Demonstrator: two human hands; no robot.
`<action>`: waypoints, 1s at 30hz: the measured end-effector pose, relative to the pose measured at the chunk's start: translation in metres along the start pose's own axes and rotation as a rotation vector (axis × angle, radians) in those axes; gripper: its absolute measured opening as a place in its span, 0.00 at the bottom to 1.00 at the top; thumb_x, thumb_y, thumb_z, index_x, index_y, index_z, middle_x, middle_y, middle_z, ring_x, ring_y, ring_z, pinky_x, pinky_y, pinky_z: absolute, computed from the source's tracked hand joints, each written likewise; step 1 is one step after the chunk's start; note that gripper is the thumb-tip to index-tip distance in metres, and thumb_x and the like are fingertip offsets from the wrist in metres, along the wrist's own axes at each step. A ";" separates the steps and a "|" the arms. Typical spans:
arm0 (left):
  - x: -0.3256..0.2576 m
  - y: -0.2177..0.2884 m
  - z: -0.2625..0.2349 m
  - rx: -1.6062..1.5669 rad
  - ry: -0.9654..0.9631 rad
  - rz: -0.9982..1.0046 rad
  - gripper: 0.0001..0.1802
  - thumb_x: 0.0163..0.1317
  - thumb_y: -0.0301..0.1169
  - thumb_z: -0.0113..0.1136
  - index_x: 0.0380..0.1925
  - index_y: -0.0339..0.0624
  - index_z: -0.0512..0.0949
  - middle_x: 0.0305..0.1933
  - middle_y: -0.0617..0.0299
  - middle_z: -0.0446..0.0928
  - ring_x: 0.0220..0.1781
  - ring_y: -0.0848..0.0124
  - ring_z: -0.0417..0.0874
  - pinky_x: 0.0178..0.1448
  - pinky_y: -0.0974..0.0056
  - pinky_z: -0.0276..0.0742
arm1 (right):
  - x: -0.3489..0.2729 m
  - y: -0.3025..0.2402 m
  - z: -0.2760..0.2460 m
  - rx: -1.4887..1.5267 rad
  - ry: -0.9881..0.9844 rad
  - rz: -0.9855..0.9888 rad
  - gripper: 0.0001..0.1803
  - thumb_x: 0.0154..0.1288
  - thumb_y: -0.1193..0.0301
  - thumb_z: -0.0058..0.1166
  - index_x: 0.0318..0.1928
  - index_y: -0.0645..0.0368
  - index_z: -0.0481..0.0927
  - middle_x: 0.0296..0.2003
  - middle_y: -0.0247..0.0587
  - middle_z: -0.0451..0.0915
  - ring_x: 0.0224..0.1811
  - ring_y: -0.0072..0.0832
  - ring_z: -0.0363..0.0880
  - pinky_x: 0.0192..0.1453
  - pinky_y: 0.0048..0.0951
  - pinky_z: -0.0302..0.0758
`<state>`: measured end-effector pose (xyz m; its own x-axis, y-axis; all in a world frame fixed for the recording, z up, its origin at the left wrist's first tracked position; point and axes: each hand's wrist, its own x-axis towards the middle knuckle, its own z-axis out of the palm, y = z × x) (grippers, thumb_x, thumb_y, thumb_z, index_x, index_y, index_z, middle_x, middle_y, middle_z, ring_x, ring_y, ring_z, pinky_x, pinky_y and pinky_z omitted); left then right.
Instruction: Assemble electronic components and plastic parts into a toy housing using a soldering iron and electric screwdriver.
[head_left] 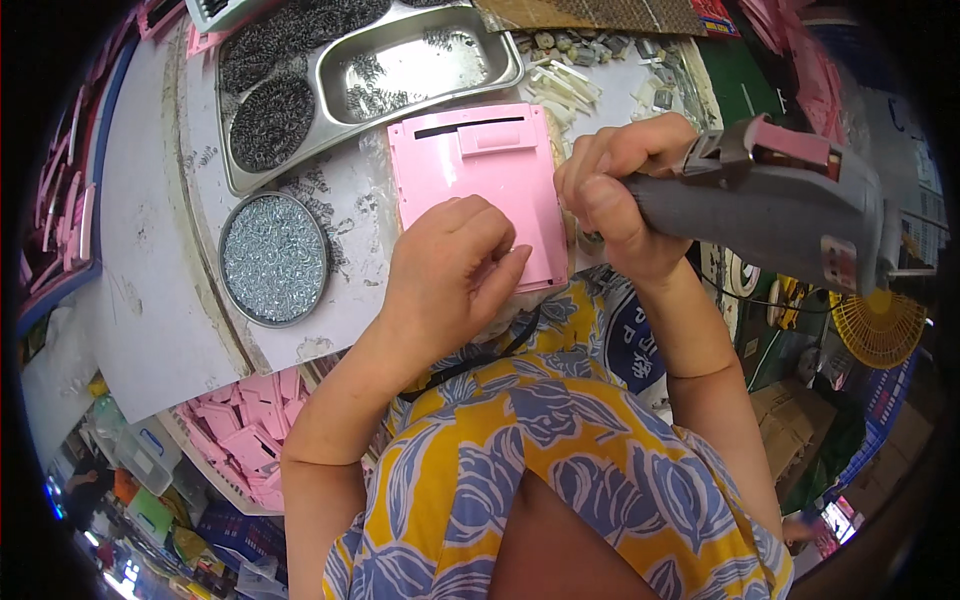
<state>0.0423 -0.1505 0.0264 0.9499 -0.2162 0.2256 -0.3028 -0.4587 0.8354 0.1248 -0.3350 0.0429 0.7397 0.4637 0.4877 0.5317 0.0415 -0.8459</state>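
A pink plastic housing [470, 160] with a dark slot along its far edge lies on the worktable in front of me. My left hand [450, 270] rests over its near left part, the fingers curled in and the thumb near the index finger. Whatever those fingers may pinch is too small or hidden to make out. In my right hand [630, 190], just right of the housing, is a grey power screwdriver [770, 220] with a metal clip and a pink patch. Its body stretches out to the right, raised above the table edge.
A round dish of silvery screws [274, 260] stands left of the housing. Behind it, a metal tray [505, 65] holds dark springs. Small white and metal parts [570, 85] lie at the back. Pink pieces [250, 425] fill a box at lower left; a yellow fan [878, 328] is at right.
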 end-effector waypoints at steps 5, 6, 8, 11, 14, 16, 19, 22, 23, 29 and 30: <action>-0.003 0.001 0.003 -0.025 0.063 0.034 0.07 0.56 0.21 0.68 0.36 0.39 0.82 0.35 0.56 0.82 0.35 0.61 0.82 0.39 0.62 0.78 | 0.013 -0.026 -0.006 0.317 0.023 0.105 0.18 0.71 0.66 0.62 0.54 0.51 0.68 0.20 0.31 0.70 0.19 0.21 0.65 0.26 0.27 0.68; -0.001 0.001 0.004 -0.038 0.078 0.033 0.07 0.56 0.21 0.67 0.35 0.39 0.82 0.34 0.56 0.82 0.35 0.59 0.82 0.40 0.60 0.78 | 0.020 -0.042 -0.005 0.474 0.030 0.103 0.18 0.72 0.64 0.62 0.53 0.50 0.68 0.20 0.29 0.70 0.19 0.20 0.66 0.26 0.27 0.68; 0.005 0.004 0.004 -0.066 0.103 0.044 0.06 0.56 0.21 0.67 0.34 0.39 0.81 0.34 0.56 0.82 0.35 0.55 0.82 0.41 0.57 0.79 | 0.021 -0.060 -0.003 0.591 0.042 0.118 0.18 0.72 0.60 0.62 0.53 0.49 0.68 0.20 0.27 0.69 0.19 0.20 0.67 0.26 0.26 0.67; 0.007 0.007 0.006 -0.096 0.106 0.018 0.07 0.55 0.21 0.68 0.34 0.39 0.81 0.32 0.56 0.82 0.33 0.56 0.82 0.39 0.58 0.78 | 0.018 -0.067 -0.002 0.517 0.046 0.163 0.19 0.72 0.57 0.61 0.53 0.48 0.68 0.19 0.25 0.69 0.19 0.19 0.67 0.26 0.25 0.67; 0.004 0.003 0.008 -0.052 0.083 0.006 0.07 0.55 0.22 0.69 0.35 0.39 0.82 0.35 0.55 0.83 0.37 0.56 0.83 0.42 0.57 0.78 | 0.018 -0.059 -0.001 0.551 0.002 0.139 0.18 0.73 0.58 0.61 0.53 0.48 0.69 0.19 0.26 0.68 0.19 0.20 0.67 0.26 0.26 0.67; 0.005 0.002 0.006 0.024 0.147 0.077 0.07 0.55 0.22 0.69 0.35 0.40 0.82 0.36 0.54 0.83 0.38 0.56 0.83 0.44 0.57 0.78 | 0.025 -0.050 -0.003 0.568 -0.046 0.085 0.16 0.74 0.60 0.58 0.54 0.48 0.69 0.19 0.27 0.67 0.19 0.21 0.65 0.27 0.28 0.67; 0.002 -0.004 -0.024 0.225 0.328 0.033 0.07 0.56 0.21 0.68 0.35 0.39 0.83 0.40 0.54 0.82 0.41 0.58 0.83 0.45 0.58 0.77 | 0.042 -0.021 -0.008 0.511 -0.017 -0.025 0.12 0.75 0.68 0.52 0.55 0.51 0.70 0.20 0.29 0.64 0.20 0.23 0.63 0.29 0.32 0.67; -0.013 -0.035 -0.081 0.490 0.440 -0.128 0.05 0.57 0.21 0.66 0.35 0.38 0.83 0.44 0.56 0.82 0.41 0.65 0.82 0.44 0.63 0.75 | 0.055 0.023 -0.022 0.507 0.034 -0.096 0.12 0.73 0.77 0.46 0.55 0.56 0.71 0.20 0.31 0.64 0.20 0.23 0.62 0.29 0.34 0.67; -0.025 -0.034 -0.101 0.543 0.397 -0.279 0.05 0.57 0.21 0.67 0.34 0.38 0.83 0.43 0.57 0.81 0.43 0.64 0.81 0.47 0.61 0.74 | 0.057 0.033 -0.021 0.518 0.059 -0.082 0.11 0.73 0.78 0.47 0.53 0.57 0.71 0.21 0.32 0.65 0.20 0.23 0.63 0.28 0.33 0.67; -0.072 -0.046 -0.114 0.712 0.070 -0.478 0.05 0.55 0.29 0.70 0.31 0.43 0.84 0.38 0.58 0.78 0.49 0.58 0.78 0.55 0.54 0.65 | 0.061 0.050 -0.002 0.458 0.043 -0.070 0.09 0.70 0.82 0.50 0.48 0.58 0.70 0.22 0.37 0.70 0.20 0.22 0.66 0.26 0.29 0.67; -0.075 -0.050 -0.115 0.672 0.072 -0.437 0.05 0.59 0.29 0.67 0.33 0.42 0.83 0.38 0.58 0.78 0.47 0.57 0.77 0.53 0.53 0.65 | 0.057 0.052 0.000 0.455 0.062 -0.017 0.10 0.69 0.83 0.51 0.47 0.58 0.69 0.22 0.37 0.70 0.20 0.23 0.66 0.26 0.29 0.68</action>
<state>-0.0054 -0.0122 0.0256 0.9889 0.1483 -0.0009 0.1375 -0.9144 0.3808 0.1949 -0.3067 0.0272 0.7631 0.4058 0.5029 0.3195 0.4395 -0.8395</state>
